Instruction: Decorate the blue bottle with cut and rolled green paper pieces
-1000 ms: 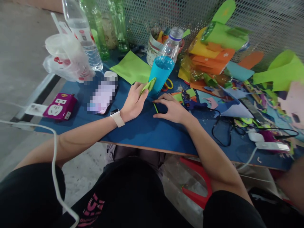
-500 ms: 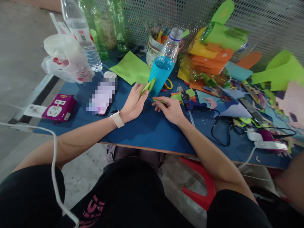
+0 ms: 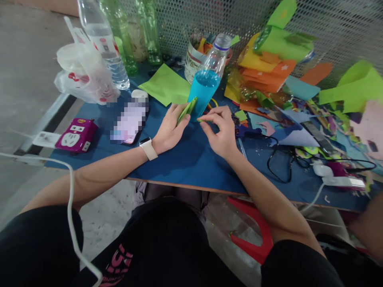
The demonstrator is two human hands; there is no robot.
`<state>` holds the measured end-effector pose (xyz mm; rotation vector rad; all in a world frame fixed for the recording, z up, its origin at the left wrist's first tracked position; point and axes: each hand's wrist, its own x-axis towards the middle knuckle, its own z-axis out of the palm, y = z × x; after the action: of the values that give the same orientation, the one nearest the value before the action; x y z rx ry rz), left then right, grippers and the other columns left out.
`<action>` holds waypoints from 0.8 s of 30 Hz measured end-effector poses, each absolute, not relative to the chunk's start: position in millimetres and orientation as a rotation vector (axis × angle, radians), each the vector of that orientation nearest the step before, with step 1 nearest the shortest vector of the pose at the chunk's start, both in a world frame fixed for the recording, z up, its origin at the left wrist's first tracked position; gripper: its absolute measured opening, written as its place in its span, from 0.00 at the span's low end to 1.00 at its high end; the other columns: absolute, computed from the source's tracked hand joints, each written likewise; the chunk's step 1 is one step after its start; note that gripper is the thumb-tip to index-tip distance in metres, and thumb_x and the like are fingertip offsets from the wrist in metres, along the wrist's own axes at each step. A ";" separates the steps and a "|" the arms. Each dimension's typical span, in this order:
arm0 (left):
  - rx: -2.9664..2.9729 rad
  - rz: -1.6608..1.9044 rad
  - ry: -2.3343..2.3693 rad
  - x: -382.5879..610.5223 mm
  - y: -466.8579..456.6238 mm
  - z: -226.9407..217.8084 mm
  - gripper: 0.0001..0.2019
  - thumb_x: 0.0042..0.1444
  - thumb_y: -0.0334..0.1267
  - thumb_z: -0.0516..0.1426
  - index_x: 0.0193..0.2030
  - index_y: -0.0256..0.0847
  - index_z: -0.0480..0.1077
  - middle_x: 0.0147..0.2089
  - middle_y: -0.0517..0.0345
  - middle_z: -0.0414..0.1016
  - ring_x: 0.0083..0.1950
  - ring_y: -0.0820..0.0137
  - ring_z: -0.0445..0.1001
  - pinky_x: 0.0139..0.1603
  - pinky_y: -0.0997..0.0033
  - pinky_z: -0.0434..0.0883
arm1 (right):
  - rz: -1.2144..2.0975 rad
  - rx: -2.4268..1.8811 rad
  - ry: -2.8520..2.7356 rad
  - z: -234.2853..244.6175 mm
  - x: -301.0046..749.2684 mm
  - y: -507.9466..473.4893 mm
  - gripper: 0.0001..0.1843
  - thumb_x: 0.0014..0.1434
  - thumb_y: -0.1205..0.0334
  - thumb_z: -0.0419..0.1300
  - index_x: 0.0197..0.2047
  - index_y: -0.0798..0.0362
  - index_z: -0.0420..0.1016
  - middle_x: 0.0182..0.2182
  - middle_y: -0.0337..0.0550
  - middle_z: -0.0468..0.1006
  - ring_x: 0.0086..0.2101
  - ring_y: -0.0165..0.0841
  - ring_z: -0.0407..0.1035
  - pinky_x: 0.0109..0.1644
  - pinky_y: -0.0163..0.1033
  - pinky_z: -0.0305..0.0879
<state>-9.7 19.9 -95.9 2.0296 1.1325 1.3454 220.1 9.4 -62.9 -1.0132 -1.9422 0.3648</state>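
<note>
My left hand [image 3: 173, 126] is closed round a folded piece of green paper [image 3: 187, 110], which sticks up between thumb and fingers. Just behind it stands a clear bottle [image 3: 206, 85] with a blue band round its lower part and an uncovered neck. My right hand [image 3: 220, 129] pinches thumb and forefinger together, with a tiny green scrap [image 3: 200, 120] at the fingertips, close to the bottle's base. A flat sheet of green paper [image 3: 164, 84] lies on the table left of the bottle. Scissors with red and yellow handles [image 3: 214, 103] are partly hidden behind my right hand.
A phone [image 3: 128, 121], a purple power adapter [image 3: 76, 135], a bagged cup [image 3: 86, 77] and a water bottle [image 3: 115, 63] are on the left. Paper scraps [image 3: 299, 127] and a black cable [image 3: 277, 169] cover the right. A perforated metal screen [image 3: 185, 16] rises behind.
My right hand has lifted and turned, its fingers now bent into a pinch beside the bottle. The left hand keeps its hold on the folded green paper, almost still.
</note>
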 end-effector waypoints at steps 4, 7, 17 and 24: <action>2.033 1.370 1.133 -10.5 19.5 -93.6 0.31 0.84 0.66 0.47 0.71 0.46 0.77 0.60 0.44 0.80 0.61 0.55 0.80 0.69 0.50 0.78 | 0.361 -1.012 -1.905 -57.2 210.3 18.2 0.17 0.79 0.41 0.65 0.50 0.44 0.87 0.43 0.48 0.85 0.45 0.45 0.82 0.55 0.56 0.85; 2.024 1.371 1.102 -11.2 19.4 -90.0 0.29 0.87 0.61 0.45 0.70 0.47 0.78 0.61 0.44 0.80 0.61 0.57 0.81 0.68 0.52 0.78 | 0.397 -0.984 -1.881 -53.7 199.8 23.3 0.15 0.78 0.43 0.66 0.48 0.45 0.85 0.42 0.45 0.87 0.40 0.41 0.82 0.48 0.50 0.85; 2.002 1.404 1.039 -10.2 20.0 -87.9 0.25 0.88 0.57 0.46 0.60 0.45 0.80 0.58 0.46 0.80 0.59 0.59 0.82 0.67 0.56 0.80 | 0.321 -0.947 -1.916 -65.1 184.3 29.9 0.07 0.74 0.54 0.66 0.50 0.45 0.81 0.42 0.43 0.88 0.40 0.41 0.83 0.53 0.51 0.87; 2.025 1.399 1.045 -10.6 19.3 -88.0 0.18 0.87 0.47 0.49 0.60 0.44 0.79 0.58 0.47 0.80 0.59 0.59 0.82 0.66 0.55 0.80 | 0.256 -0.929 -1.943 -65.8 183.5 31.4 0.09 0.79 0.56 0.62 0.55 0.43 0.83 0.46 0.45 0.88 0.43 0.43 0.84 0.57 0.56 0.88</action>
<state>-10.6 19.3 -88.0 2.0254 1.0450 1.3988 183.5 31.4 -65.8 -0.9290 -1.9426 0.2562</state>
